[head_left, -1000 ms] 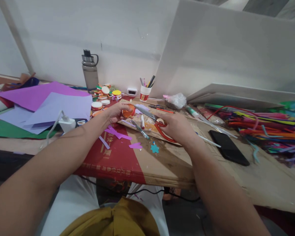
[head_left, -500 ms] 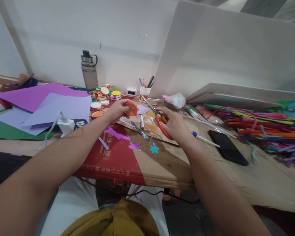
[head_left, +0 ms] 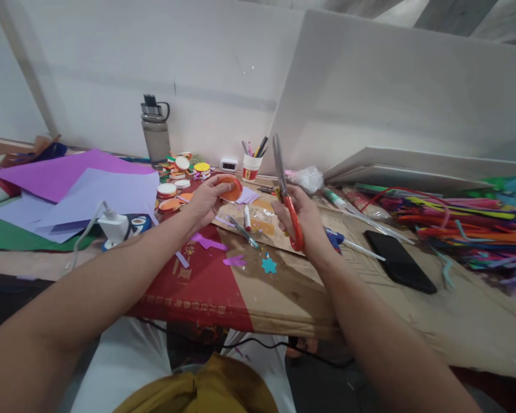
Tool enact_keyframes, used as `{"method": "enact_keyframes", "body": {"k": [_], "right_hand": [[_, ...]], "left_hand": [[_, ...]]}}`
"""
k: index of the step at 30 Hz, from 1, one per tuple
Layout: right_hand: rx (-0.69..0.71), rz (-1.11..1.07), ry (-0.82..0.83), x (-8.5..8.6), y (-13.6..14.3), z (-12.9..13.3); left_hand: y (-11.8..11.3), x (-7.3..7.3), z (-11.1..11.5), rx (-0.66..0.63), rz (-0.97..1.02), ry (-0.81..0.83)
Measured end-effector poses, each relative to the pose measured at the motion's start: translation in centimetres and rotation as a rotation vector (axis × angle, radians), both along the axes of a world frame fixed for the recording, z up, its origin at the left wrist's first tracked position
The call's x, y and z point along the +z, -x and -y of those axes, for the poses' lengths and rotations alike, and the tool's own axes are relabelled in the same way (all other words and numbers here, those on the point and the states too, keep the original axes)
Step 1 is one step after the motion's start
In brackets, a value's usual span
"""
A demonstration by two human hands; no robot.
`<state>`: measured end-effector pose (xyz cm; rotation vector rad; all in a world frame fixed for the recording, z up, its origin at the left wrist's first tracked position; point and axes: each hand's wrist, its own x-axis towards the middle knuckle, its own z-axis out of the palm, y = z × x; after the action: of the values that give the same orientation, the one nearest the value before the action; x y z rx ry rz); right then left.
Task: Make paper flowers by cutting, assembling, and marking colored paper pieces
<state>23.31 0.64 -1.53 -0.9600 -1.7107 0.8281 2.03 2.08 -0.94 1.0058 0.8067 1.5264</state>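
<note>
Pinched in my left hand [head_left: 210, 199] is a round orange disc [head_left: 232, 189], raised a little over the table. My right hand [head_left: 303, 215] is wrapped round the red handles of a pair of scissors [head_left: 279, 160], whose blades point up and away from me, apart from the disc. Beneath and between the hands lie a white marker with a red end [head_left: 247, 218], a pen [head_left: 244, 232], lilac paper pieces [head_left: 247, 196] and a teal flower-shaped cutout [head_left: 269, 264].
Purple and lilac sheets [head_left: 98, 195], a white plug [head_left: 114, 225] and a bottle [head_left: 156, 135] stand left. Round lids [head_left: 167, 190] and a pen cup [head_left: 252, 167] are behind. On the right are a phone [head_left: 399, 261], a blue tool [head_left: 335, 238] and colourful strips [head_left: 468, 223].
The scissors have swung more upright and their blades have moved right, away from the orange disc. My left hand still holds the disc in nearly the same place.
</note>
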Motion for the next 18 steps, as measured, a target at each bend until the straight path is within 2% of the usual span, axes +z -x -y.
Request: {"method": "enact_keyframes", "body": {"k": [6, 9, 14, 18], "right_hand": [[0.088, -0.149, 0.084, 0.1, 1.6, 1.0], [0.111, -0.199, 0.098, -0.1, 2.5, 1.4], [0.056, -0.225, 0.073, -0.4, 2.9, 1.1], [-0.041, -0.244, 0.062, -0.4, 2.3, 0.5]], "left_hand": [[-2.5, 0.2, 2.4, -0.073, -0.002, 0.076], [-3.1, 0.0, 2.9, -0.099, 0.023, 0.069], [-3.3, -0.4, 2.6, -0.062, -0.042, 0.026], [-3.4, -0.8, 2.5, -0.003, -0.232, -0.081]]}}
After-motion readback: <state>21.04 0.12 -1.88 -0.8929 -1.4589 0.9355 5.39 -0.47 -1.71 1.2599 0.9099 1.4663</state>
